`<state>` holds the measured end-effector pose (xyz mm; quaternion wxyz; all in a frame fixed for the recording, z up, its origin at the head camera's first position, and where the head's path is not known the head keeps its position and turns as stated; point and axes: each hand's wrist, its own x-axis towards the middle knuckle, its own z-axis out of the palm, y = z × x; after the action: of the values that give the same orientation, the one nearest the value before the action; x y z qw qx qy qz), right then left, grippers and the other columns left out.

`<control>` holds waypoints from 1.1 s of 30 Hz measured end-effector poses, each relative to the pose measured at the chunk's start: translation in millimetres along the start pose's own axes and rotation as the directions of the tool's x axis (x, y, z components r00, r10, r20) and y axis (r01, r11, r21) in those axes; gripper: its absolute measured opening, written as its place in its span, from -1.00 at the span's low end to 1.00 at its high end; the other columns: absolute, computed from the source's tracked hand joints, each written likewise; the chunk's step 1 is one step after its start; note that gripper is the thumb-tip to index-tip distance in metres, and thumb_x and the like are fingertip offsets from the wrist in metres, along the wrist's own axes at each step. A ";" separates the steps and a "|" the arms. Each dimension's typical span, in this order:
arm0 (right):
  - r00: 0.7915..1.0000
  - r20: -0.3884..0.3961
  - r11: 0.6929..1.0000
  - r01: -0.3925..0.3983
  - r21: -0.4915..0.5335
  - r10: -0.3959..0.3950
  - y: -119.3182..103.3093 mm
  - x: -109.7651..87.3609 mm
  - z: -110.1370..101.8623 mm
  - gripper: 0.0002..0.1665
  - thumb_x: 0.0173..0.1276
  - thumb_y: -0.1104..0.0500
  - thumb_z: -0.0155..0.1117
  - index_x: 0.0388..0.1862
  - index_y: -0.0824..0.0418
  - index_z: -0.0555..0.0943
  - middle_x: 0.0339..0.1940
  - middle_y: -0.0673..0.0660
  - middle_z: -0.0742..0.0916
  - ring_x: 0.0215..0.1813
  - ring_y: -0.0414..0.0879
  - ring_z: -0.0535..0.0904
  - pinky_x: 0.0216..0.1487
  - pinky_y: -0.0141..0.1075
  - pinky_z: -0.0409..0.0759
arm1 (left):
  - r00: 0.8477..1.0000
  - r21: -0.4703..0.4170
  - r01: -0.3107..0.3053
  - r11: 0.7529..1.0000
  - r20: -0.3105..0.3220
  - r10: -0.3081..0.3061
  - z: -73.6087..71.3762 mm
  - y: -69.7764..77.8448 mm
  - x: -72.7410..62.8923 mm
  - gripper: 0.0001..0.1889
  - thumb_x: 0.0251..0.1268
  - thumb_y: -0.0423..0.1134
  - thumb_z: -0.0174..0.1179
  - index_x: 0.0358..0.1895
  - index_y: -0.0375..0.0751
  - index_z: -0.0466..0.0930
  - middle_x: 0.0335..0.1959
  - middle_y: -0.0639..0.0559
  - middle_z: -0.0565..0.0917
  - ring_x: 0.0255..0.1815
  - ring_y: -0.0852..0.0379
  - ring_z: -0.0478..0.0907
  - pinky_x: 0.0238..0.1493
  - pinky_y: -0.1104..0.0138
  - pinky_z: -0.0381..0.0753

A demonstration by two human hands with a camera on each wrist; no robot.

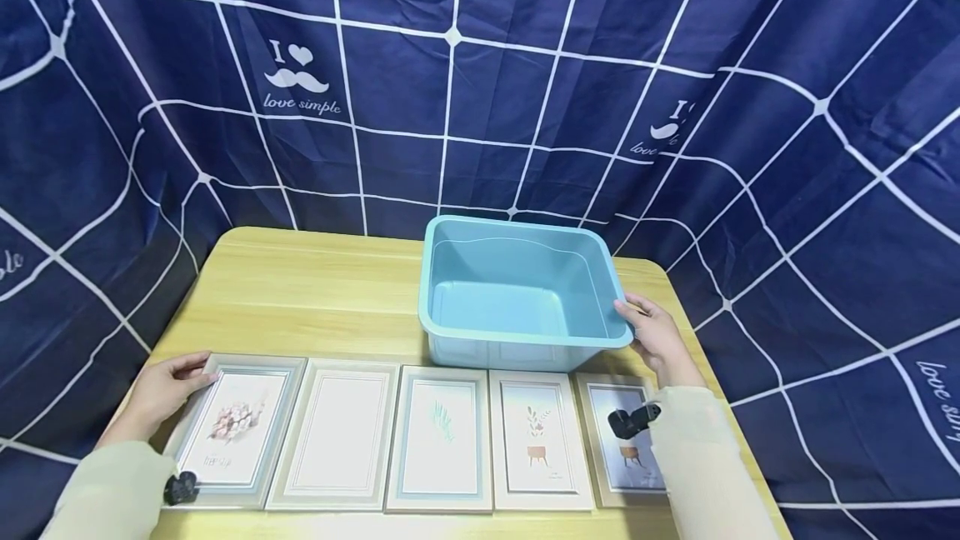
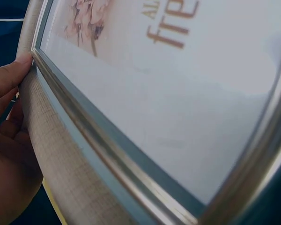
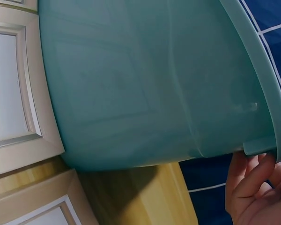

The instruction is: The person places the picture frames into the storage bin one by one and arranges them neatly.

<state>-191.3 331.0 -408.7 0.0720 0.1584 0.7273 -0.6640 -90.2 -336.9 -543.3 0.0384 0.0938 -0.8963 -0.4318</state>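
Observation:
At the left end of a row of picture frames lies one with a pink flower print (image 1: 236,423). My left hand (image 1: 161,397) holds this picture frame by its outer edge. In the left wrist view the thumb (image 2: 11,77) lies on the frame's border, with the other fingers curled at its side. A light blue plastic storage bin (image 1: 525,340) stands upright behind the row, and its visible inside holds nothing. My right hand (image 1: 660,340) grips the bin's right front corner at the rim. The right wrist view shows fingers (image 3: 255,180) curled under that rim.
Side by side lie a pale blank-looking frame (image 1: 333,436), a green leaf frame (image 1: 440,440) and two frames with potted plants, one a white-bordered frame (image 1: 538,440), the other a beige frame (image 1: 588,415). The wooden table (image 1: 322,282) is surrounded by blue grid curtains (image 1: 390,73).

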 end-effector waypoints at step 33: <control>1.000 0.004 0.999 0.017 0.030 -0.018 1.9 0.0 0.2 -0.21 0.35 0.07 0.27 0.42 0.36 0.21 -0.33 -0.08 0.65 -0.29 -0.27 0.62 -0.27 -0.41 0.65 | 0.986 -0.211 0.101 0.972 0.151 -0.069 -27.4 12.3 13.1 -0.59 0.16 -0.38 0.29 0.05 -0.56 0.51 -0.40 0.44 0.60 -0.42 0.50 0.47 -0.48 0.51 0.52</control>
<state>-190.6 330.9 -410.5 0.0655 0.1515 0.7185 -0.6756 -100.6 -353.1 -516.7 -0.0342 0.0963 -0.8391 -0.5342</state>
